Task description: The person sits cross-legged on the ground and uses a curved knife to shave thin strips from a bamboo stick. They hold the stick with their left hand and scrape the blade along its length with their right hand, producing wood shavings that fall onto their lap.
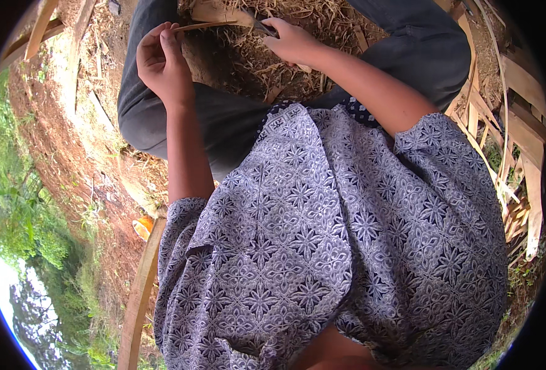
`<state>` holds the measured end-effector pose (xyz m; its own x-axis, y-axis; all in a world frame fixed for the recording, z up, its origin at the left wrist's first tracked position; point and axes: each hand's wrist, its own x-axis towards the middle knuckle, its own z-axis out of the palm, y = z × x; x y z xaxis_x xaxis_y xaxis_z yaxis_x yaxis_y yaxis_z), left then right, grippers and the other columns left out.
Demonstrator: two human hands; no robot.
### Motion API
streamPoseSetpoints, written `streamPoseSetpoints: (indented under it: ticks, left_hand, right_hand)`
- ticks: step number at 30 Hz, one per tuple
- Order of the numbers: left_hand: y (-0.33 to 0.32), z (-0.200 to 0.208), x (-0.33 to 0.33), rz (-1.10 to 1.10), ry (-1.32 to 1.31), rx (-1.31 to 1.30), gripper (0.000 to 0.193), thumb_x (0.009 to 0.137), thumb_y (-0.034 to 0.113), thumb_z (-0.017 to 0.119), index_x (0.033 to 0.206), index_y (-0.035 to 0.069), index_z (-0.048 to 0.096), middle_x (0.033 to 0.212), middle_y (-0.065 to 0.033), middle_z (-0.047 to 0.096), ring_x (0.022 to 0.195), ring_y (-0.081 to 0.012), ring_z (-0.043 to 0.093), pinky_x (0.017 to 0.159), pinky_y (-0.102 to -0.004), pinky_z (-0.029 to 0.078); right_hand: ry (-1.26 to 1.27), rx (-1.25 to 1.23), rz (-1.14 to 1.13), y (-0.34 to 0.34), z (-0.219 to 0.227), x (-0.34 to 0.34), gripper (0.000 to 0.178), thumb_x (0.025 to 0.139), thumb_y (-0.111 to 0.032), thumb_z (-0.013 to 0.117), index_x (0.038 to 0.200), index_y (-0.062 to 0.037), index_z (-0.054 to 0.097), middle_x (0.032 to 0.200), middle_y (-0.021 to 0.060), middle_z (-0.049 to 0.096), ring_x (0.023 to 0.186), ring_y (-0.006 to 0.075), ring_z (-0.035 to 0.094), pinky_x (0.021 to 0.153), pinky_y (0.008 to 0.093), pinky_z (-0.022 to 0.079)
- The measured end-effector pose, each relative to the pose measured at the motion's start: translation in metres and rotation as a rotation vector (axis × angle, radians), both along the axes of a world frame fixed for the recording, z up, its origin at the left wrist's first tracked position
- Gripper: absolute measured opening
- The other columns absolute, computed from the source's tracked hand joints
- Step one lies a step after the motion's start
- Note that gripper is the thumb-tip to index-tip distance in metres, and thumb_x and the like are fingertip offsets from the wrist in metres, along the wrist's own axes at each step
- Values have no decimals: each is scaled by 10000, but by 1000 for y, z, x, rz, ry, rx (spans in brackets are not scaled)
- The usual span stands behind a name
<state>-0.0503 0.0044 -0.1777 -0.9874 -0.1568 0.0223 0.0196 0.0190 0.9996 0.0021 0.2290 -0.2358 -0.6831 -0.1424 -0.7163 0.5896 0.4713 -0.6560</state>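
My left hand [165, 65] is closed, thumb and fingers pinching a thin wooden strip [208, 26] that points right, toward my other hand. My right hand [292, 44] is wrapped round a knife [263, 27]; its dark metal part shows at the fingers, and the rest is partly hidden. Just beyond the strip's tip lies a pale flat piece of wood [220, 12], close to the knife. Both hands are between my bent legs, over ground strewn with wood shavings [273, 68].
Long split boards and strips [525, 142] are piled at the right. Another plank [140, 296] stretches along my left side, near an orange object [143, 227]. More wood pieces [41, 28] lie at the far left on reddish bare soil [69, 160], with green plants beyond.
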Motion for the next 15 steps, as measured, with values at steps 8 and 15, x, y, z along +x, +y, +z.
streamPoseSetpoints:
  ticks: [8,15]
  left_hand:
    - [-6,-6,15,-73,36,-149,121,1044,1,560,1125,-88,571,1114,-219,688,1068,-266,709,947,-399,635]
    - [-10,-3,30,-127,24,-166,112,1052,-6,534,1131,-82,555,1133,-228,685,1103,-276,697,974,-413,623]
  right_hand:
    - [343,-171,-150,-47,-16,-4,373,973,-264,571,1304,-93,558,936,125,735,849,267,726,786,436,559]
    - [279,-273,-205,-57,-32,4,281,1028,-258,541,1241,-78,580,903,72,737,813,195,719,761,378,551]
